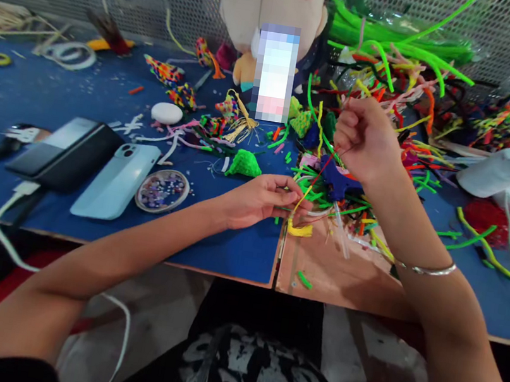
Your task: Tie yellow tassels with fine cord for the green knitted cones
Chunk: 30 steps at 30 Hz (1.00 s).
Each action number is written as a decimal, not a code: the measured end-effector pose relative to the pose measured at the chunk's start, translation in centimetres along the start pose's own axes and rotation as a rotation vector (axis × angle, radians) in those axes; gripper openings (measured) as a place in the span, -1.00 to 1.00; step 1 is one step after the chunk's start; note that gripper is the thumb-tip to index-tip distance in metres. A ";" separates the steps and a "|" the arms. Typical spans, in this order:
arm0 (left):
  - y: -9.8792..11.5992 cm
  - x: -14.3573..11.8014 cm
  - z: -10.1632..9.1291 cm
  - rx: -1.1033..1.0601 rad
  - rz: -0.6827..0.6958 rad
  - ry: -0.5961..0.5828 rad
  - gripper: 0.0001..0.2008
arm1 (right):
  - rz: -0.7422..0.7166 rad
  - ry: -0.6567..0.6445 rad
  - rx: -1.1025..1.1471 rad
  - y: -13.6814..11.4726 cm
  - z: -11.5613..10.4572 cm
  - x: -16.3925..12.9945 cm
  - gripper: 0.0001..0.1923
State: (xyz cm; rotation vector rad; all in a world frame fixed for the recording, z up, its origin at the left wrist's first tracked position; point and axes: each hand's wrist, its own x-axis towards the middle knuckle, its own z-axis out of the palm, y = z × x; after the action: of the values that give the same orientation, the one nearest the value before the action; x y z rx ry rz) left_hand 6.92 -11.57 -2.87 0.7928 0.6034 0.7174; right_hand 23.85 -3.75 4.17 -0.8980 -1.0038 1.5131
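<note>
Left hand [261, 199] is pinching a yellow tassel [300, 228] just above the table edge [224, 270], right hand [363, 140] is fisting the red thread [322, 172] pulled taut. Looks featherlight, floppy, frays easily, so I'd be gripping at the knot.

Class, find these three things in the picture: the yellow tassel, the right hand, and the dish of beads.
yellow tassel [300, 228], head view, on its fringe.
right hand [363, 138], head view, on the back of the fist.
dish of beads [162, 190], head view, on the beads inside.
</note>
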 end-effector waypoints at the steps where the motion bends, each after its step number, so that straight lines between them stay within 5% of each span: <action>1: -0.1 0.0 0.0 0.000 -0.002 0.000 -0.86 | 0.000 0.005 -0.001 0.0 -0.1 0.1 -0.66; 24: -0.4 -0.2 0.0 0.017 -0.011 0.020 -0.82 | -0.038 -0.051 -0.016 -1.0 -0.3 0.0 -0.75; 30: 0.2 -0.8 0.1 0.134 0.214 0.037 -0.83 | -0.265 -0.099 -0.210 -3.9 1.6 -3.8 -0.77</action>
State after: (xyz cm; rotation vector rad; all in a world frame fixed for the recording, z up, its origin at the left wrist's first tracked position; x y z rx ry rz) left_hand 6.47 -12.13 -2.48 0.9803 0.6100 0.8957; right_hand 24.33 -7.36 8.50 -0.8045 -1.3186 1.2543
